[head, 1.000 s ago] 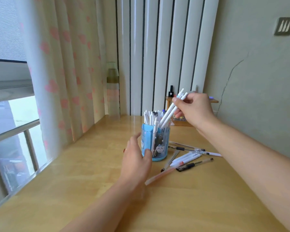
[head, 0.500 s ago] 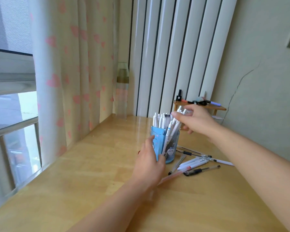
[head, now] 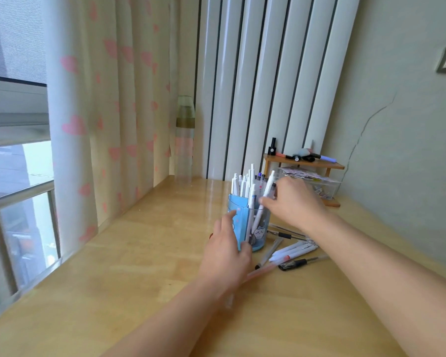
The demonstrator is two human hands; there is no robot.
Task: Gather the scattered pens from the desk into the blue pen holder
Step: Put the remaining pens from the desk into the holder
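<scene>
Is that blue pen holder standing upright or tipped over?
Upright. The blue pen holder stands on its base on the desk, pens pointing up; the left hand grips it.

- The surface [head: 144,266] is pale wood with a glossy coat that reflects the window light.
- The blue pen holder [head: 238,210] looks like smooth plastic, see-through on its rounded part.
- The pens in the holder [head: 245,186] have white, smooth plastic barrels.
- The loose pens [head: 294,251] on the wood are plastic, some white, some clear with black grips.
- The curtain [head: 106,119] is thin matt cloth printed with pink hearts.
- The small shelf [head: 304,164] is matt brown wood.
- The window rail [head: 18,197] is shiny metal.
- The wall [head: 397,124] is matt, with a crack.
</scene>
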